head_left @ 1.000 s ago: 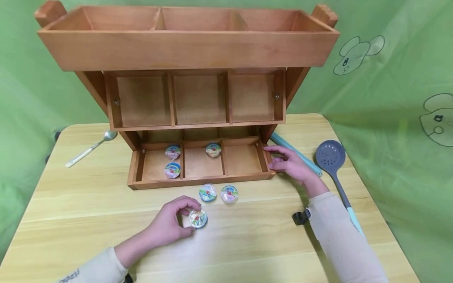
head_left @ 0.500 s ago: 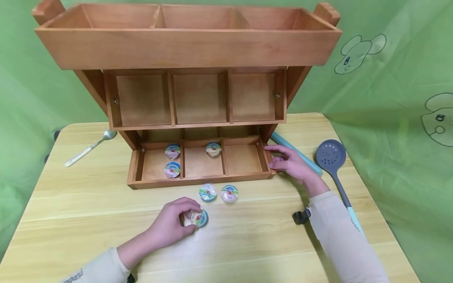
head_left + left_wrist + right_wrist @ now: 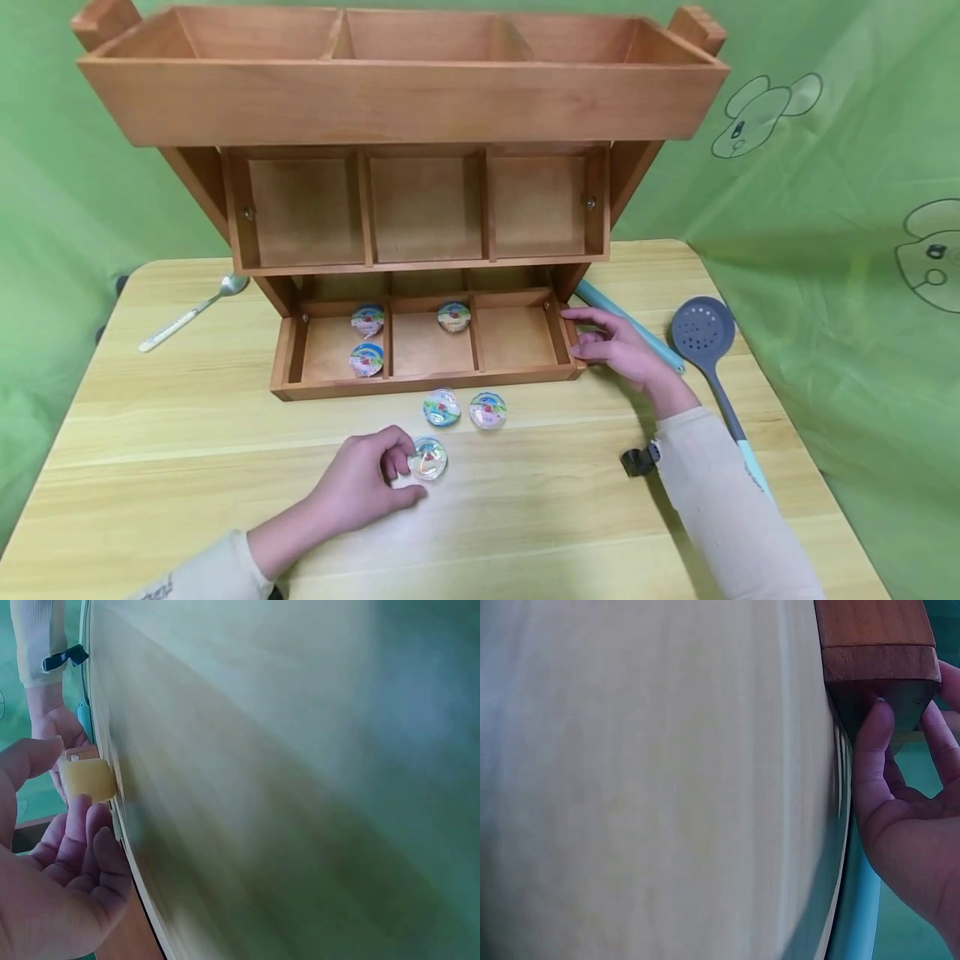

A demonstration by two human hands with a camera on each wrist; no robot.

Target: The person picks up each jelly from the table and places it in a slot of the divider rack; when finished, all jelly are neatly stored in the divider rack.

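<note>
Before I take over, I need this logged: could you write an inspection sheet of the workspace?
Surface: wood-grain table bearing a wooden rack.
Job's things: six jelly cups; two in the left compartment of the bottom tray, one in the middle, three on the table.
Clutter: spoon at left; skimmer and partly hidden turquoise bar at right.
Hands: left hand at the nearest cup, thumb apart from it; right hand touching the bottom tray's right end.
Cables: nothing seen.
Surroundings: printed green cloth.
</note>
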